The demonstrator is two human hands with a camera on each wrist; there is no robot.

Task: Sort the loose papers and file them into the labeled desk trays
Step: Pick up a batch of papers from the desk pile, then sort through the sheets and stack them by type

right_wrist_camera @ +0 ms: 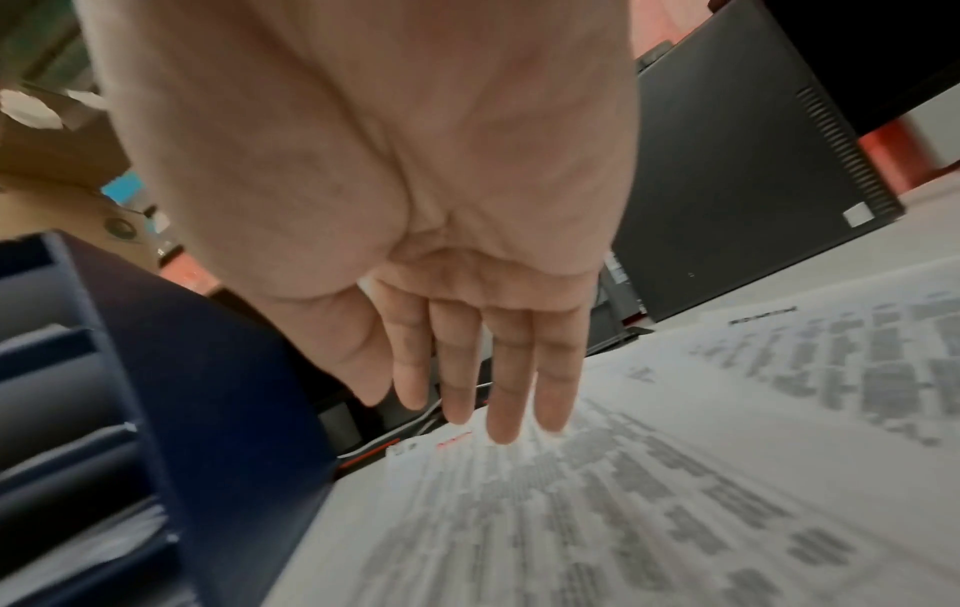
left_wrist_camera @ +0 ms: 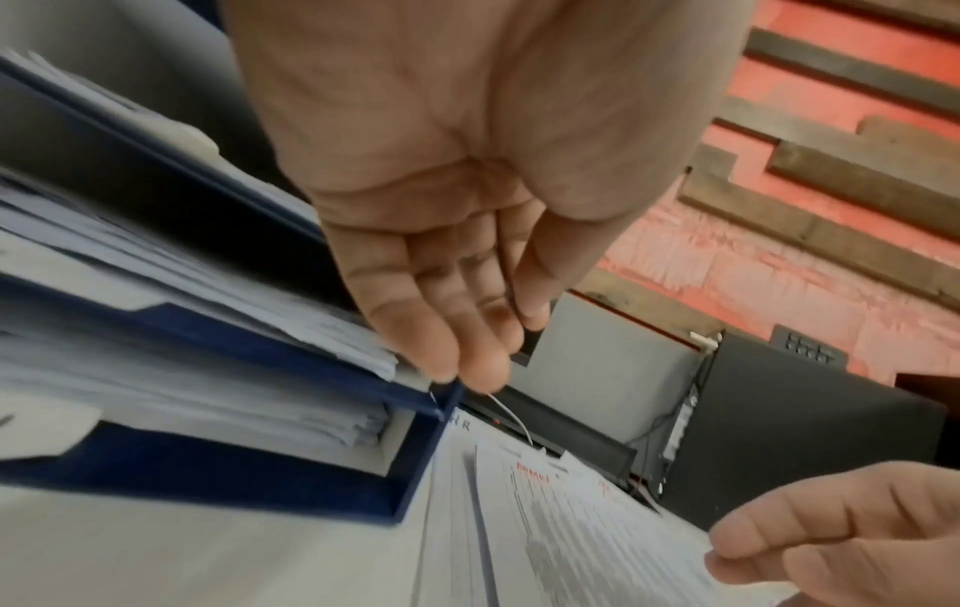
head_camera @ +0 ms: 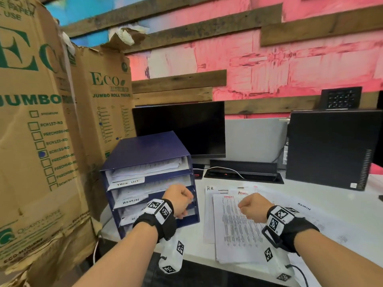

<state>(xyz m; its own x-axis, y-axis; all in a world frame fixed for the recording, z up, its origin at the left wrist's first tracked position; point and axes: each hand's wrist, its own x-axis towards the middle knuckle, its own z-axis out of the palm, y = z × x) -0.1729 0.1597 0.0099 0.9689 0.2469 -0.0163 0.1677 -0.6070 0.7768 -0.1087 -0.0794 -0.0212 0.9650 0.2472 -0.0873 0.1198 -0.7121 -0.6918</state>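
Observation:
A blue desk tray unit (head_camera: 145, 150) with several paper-filled shelves stands at the left of the desk; handwritten labels read "TASK LIST" (head_camera: 128, 182) and "ADMIN" (head_camera: 131, 200). My left hand (head_camera: 182, 200) hangs in front of its lower shelves, by the right front corner, fingers (left_wrist_camera: 442, 349) loosely extended and empty. To the right, a pile of printed papers (head_camera: 236, 228) lies on the desk, some marked "HR" and "ADMIN". Just above its top sheet hovers my right hand (head_camera: 253, 206), fingers (right_wrist_camera: 504, 410) straight and pointing down, holding nothing. More sheets (head_camera: 323, 216) spread out to the right.
Tall cardboard boxes (head_camera: 37, 121) crowd the left side beside the tray. A dark monitor (head_camera: 180, 127) stands behind the tray, a black computer tower (head_camera: 331, 150) at the back right. A cable slot (head_camera: 242, 168) with a white wire runs along the desk's back.

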